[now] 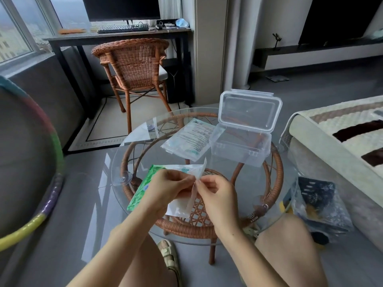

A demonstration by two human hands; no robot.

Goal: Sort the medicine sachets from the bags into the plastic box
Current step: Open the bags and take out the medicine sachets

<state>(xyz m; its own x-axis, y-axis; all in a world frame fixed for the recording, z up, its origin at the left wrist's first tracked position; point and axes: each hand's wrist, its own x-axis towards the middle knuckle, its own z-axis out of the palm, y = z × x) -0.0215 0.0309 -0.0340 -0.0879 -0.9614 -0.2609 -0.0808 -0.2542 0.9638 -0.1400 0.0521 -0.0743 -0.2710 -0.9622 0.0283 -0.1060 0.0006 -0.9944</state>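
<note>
Bare knees (pixel 286 241) sit under the near edge of the round glass table (pixel 259 179), and both forearms reach over it. Left hand (pixel 165 189) and right hand (pixel 217 195) meet with curled fingers, each pinching the top edge of a white bag (pixel 178 206). The left hand hides most of the bag's blue lettering, so it cannot be read. A green packet (pixel 143 189) lies beneath, partly covered. Mid-table lies a second bag (pixel 190 139), its print too small to read, touching the plastic box (pixel 242 146) at the far right edge, lid (pixel 248 108) upright.
</note>
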